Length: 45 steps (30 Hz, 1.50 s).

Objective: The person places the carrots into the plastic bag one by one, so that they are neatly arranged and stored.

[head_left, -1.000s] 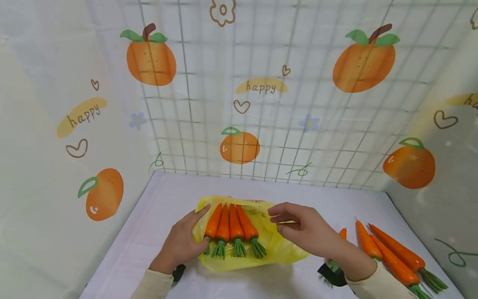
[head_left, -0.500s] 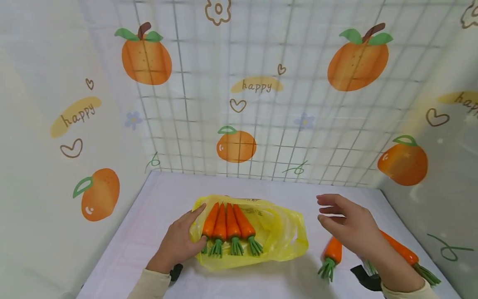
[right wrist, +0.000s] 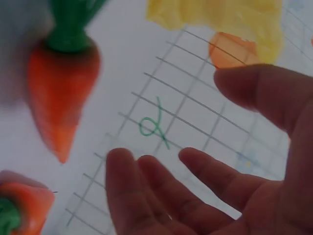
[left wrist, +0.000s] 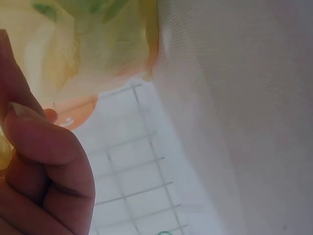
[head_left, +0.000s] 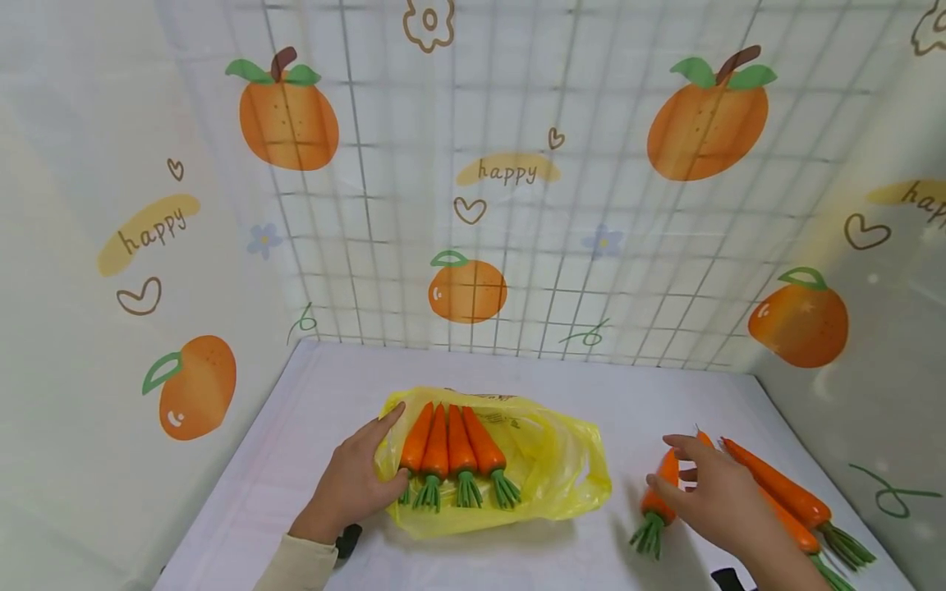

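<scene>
Several orange carrots (head_left: 461, 439) with green tops lie side by side on a yellow plastic bag (head_left: 562, 468), near its left end. At that end my left hand (head_left: 356, 476) grips the bag's edge, its thumb beside the leftmost carrot. In the left wrist view some of its fingers (left wrist: 49, 147) look curled next to the yellow film. To the right, my right hand (head_left: 713, 492) reaches over a single carrot (head_left: 663, 492), fingers spread and relaxed. The right wrist view shows nothing between thumb and fingers, with that carrot (right wrist: 63, 93) apart from them.
More carrots (head_left: 791, 488) lie at the table's right side, partly hidden behind the right forearm. A white table (head_left: 296, 427) holds everything. Printed curtain walls (head_left: 547, 271) with a wire grid (head_left: 414, 180) behind enclose the back and sides.
My right hand has moved from above the bag's right part out to the right, then down toward the single carrot. The left hand and the bagged carrots have stayed put.
</scene>
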Each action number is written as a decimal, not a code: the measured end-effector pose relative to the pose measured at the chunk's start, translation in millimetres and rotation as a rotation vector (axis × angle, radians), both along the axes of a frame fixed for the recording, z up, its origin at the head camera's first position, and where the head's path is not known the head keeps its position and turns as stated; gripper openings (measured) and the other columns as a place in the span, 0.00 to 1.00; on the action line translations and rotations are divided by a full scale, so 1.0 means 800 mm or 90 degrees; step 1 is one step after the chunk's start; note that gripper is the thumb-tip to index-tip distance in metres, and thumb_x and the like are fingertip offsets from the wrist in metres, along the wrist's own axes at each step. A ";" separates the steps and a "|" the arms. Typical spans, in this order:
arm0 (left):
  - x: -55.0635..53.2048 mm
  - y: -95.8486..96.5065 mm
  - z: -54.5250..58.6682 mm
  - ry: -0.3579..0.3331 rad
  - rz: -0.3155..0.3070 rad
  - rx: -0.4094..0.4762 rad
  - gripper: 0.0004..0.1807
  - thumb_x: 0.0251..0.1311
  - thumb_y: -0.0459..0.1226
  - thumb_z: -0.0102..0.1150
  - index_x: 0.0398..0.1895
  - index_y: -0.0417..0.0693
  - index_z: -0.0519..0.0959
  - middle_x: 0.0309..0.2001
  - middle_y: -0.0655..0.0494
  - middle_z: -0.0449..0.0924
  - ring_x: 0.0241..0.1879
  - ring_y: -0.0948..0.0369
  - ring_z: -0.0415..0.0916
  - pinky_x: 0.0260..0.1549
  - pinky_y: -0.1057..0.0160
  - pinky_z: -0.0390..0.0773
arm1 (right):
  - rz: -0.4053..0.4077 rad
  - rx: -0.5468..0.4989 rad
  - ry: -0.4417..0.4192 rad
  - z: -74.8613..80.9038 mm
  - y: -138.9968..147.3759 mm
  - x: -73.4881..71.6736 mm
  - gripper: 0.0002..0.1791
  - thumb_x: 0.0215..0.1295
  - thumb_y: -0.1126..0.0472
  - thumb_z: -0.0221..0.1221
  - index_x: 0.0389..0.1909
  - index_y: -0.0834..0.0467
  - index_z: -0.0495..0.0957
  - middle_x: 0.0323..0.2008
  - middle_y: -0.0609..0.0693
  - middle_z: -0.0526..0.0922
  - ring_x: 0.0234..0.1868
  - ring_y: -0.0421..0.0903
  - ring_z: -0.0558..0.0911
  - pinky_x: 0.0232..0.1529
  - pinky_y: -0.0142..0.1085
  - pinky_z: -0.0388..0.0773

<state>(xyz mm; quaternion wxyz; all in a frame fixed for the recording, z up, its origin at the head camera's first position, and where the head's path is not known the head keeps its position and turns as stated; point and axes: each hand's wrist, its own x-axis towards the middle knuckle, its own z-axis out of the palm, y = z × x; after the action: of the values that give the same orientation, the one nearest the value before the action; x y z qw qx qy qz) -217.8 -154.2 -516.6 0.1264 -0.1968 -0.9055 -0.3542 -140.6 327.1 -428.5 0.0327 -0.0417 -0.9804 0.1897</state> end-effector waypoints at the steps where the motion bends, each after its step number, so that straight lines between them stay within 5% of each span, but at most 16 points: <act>1: 0.000 0.000 0.000 0.000 0.000 0.001 0.50 0.49 0.49 0.67 0.78 0.75 0.54 0.69 0.66 0.64 0.66 0.57 0.67 0.56 0.43 0.73 | -0.003 0.010 -0.009 -0.005 0.001 -0.001 0.49 0.51 0.31 0.67 0.64 0.63 0.71 0.53 0.67 0.78 0.43 0.58 0.83 0.33 0.48 0.82; 10: 0.002 0.001 0.002 -0.003 0.003 0.006 0.51 0.48 0.49 0.68 0.78 0.74 0.55 0.69 0.66 0.65 0.65 0.57 0.67 0.56 0.44 0.73 | -0.015 0.116 -0.061 -0.038 0.004 -0.010 0.58 0.48 0.27 0.66 0.64 0.71 0.68 0.51 0.71 0.77 0.48 0.66 0.76 0.48 0.65 0.73; 14: 0.002 0.001 0.001 -0.005 0.001 0.015 0.51 0.48 0.49 0.68 0.78 0.74 0.55 0.69 0.67 0.64 0.66 0.56 0.66 0.56 0.43 0.73 | -0.037 0.123 -0.122 -0.042 0.000 -0.012 0.60 0.47 0.26 0.65 0.63 0.74 0.65 0.32 0.60 0.79 0.33 0.56 0.76 0.36 0.50 0.78; 17: 0.001 0.001 0.000 -0.002 0.001 0.019 0.51 0.48 0.49 0.68 0.78 0.74 0.55 0.69 0.67 0.64 0.66 0.56 0.66 0.55 0.42 0.73 | -0.050 0.128 -0.152 -0.044 -0.001 -0.014 0.61 0.46 0.25 0.65 0.63 0.74 0.65 0.23 0.51 0.70 0.26 0.49 0.72 0.27 0.40 0.72; 27: 0.001 0.002 -0.003 0.007 0.004 0.022 0.51 0.48 0.49 0.67 0.78 0.72 0.54 0.69 0.67 0.63 0.65 0.56 0.67 0.56 0.43 0.73 | -0.026 0.146 -0.128 -0.055 0.009 -0.016 0.63 0.46 0.23 0.62 0.63 0.75 0.64 0.22 0.51 0.69 0.23 0.50 0.70 0.26 0.42 0.72; 35: 0.002 0.004 -0.001 0.003 0.001 0.024 0.52 0.48 0.48 0.67 0.78 0.72 0.54 0.69 0.66 0.64 0.65 0.57 0.67 0.56 0.44 0.73 | -0.025 0.125 -0.146 -0.066 0.021 -0.022 0.62 0.44 0.21 0.62 0.60 0.74 0.65 0.23 0.51 0.70 0.25 0.49 0.71 0.26 0.40 0.71; 42: 0.000 0.004 0.002 0.008 0.003 0.006 0.52 0.49 0.47 0.68 0.78 0.72 0.53 0.69 0.64 0.65 0.65 0.56 0.68 0.56 0.44 0.73 | -0.007 0.137 -0.148 -0.067 0.027 -0.026 0.67 0.42 0.19 0.60 0.59 0.78 0.64 0.31 0.57 0.77 0.30 0.51 0.74 0.35 0.52 0.78; 45: -0.001 0.003 0.001 0.012 0.001 0.007 0.52 0.49 0.47 0.69 0.78 0.71 0.54 0.69 0.63 0.65 0.65 0.55 0.68 0.55 0.44 0.74 | -0.012 0.122 -0.167 -0.069 0.026 -0.027 0.68 0.42 0.18 0.60 0.61 0.78 0.63 0.28 0.56 0.75 0.28 0.50 0.73 0.31 0.47 0.77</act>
<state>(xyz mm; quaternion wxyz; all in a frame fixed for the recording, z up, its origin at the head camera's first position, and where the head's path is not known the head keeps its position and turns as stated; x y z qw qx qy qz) -218.5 -152.1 -516.1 0.1362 -0.1988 -0.9024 -0.3571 -162.1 347.6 -483.4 -0.0898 -0.0717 -0.9895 0.0880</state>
